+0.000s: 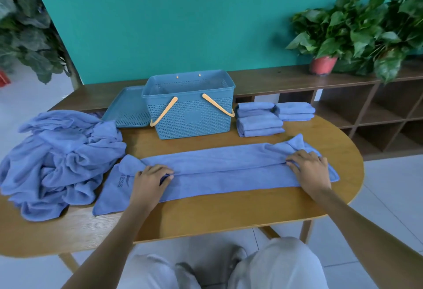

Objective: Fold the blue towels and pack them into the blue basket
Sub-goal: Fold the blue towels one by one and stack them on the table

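Blue microfibre towel (217, 169), folded lengthwise into a long strip, lies across the oval wooden table (206, 217) under both my hands.

My left hand (150, 180) pinches the folded edge near the strip's left end, fingers curled onto the cloth; my right hand (310, 168) grips the same edge near the right end. Behind the strip stands the blue perforated plastic basket (191, 114), its lid (128, 107) beside it, folded towels (261, 120) to its right, a heap of unfolded blue towels (59, 160) at my left.
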